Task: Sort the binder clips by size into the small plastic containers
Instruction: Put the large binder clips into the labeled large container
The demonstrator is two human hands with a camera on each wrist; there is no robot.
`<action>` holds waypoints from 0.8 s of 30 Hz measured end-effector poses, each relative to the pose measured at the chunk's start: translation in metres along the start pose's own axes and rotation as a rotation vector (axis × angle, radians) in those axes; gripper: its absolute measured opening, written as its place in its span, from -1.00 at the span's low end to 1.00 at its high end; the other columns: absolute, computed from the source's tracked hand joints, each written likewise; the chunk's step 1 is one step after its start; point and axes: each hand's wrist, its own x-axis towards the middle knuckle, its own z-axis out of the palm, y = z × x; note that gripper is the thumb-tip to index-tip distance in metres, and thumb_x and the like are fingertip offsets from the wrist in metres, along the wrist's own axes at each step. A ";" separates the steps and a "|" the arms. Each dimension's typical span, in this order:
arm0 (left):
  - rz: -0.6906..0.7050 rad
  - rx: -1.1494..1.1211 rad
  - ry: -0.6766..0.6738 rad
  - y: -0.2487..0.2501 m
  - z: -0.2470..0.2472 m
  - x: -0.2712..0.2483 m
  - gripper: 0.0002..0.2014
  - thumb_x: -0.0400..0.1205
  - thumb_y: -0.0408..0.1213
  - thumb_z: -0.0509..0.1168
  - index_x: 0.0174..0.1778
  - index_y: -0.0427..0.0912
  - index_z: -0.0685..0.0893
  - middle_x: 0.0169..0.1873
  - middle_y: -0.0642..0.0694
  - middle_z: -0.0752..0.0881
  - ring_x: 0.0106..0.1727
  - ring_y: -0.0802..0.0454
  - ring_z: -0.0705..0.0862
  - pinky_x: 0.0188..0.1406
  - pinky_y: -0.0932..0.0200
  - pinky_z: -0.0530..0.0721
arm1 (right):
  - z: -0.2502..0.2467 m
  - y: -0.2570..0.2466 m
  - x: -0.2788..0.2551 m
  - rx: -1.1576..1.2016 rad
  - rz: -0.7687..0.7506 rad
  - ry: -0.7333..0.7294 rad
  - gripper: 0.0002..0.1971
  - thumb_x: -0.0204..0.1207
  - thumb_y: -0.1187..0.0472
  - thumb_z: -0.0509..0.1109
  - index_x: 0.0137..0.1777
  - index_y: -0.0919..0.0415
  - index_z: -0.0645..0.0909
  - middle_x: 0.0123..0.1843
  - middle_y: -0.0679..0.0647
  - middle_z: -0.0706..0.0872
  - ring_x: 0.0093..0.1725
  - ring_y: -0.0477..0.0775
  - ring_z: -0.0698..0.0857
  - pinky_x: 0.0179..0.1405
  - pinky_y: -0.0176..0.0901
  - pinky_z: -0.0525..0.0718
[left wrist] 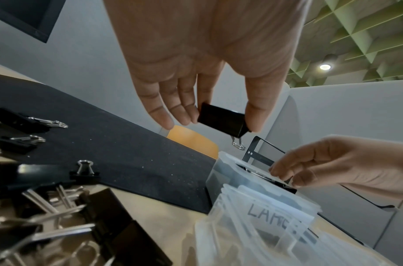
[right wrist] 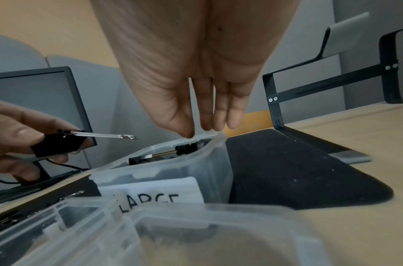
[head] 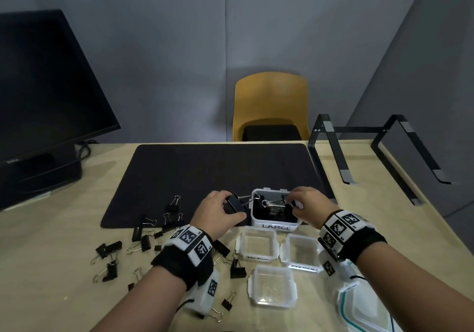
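— Quick, grips?
— Left hand (head: 218, 210) pinches a big clip (head: 235, 203) beside the box marked LARGE (head: 275, 225). Right hand (head: 309, 207) over it, fingers loose, holding nothing.
— Around?
— Loose clips (head: 112, 249) left; three clear tubs (head: 259, 244) near.

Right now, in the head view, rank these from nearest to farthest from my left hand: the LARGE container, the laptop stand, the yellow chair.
From the left hand:
1. LARGE container, just right of it.
2. Yellow chair, behind the desk.
3. Laptop stand, far right.
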 end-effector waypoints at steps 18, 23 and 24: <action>0.054 0.118 -0.137 0.026 0.030 0.011 -0.55 0.34 0.11 0.46 0.13 0.09 0.70 -0.11 0.14 0.55 0.07 0.11 0.53 0.09 0.12 0.57 | 0.005 0.010 0.005 -0.003 0.015 -0.035 -0.64 0.55 0.11 0.35 0.35 0.05 0.58 0.41 0.00 0.48 0.32 0.04 0.56 0.25 -0.18 0.53; 0.082 0.189 -0.196 0.033 0.039 0.016 -0.50 0.44 0.07 0.44 0.28 0.02 0.62 0.12 0.04 0.55 0.25 0.04 0.42 0.26 0.06 0.51 | 0.006 0.012 0.004 0.008 0.003 -0.034 -0.65 0.55 0.15 0.34 0.34 0.07 0.57 0.42 0.02 0.47 0.33 0.04 0.55 0.25 -0.20 0.52; 0.090 0.196 -0.198 0.035 0.041 0.016 -0.52 0.45 0.07 0.43 0.28 0.02 0.62 0.15 0.03 0.55 0.27 0.03 0.42 0.27 0.06 0.50 | 0.006 0.013 0.004 0.009 -0.001 -0.035 -0.65 0.55 0.15 0.34 0.35 0.07 0.57 0.42 0.02 0.47 0.33 0.05 0.55 0.25 -0.19 0.52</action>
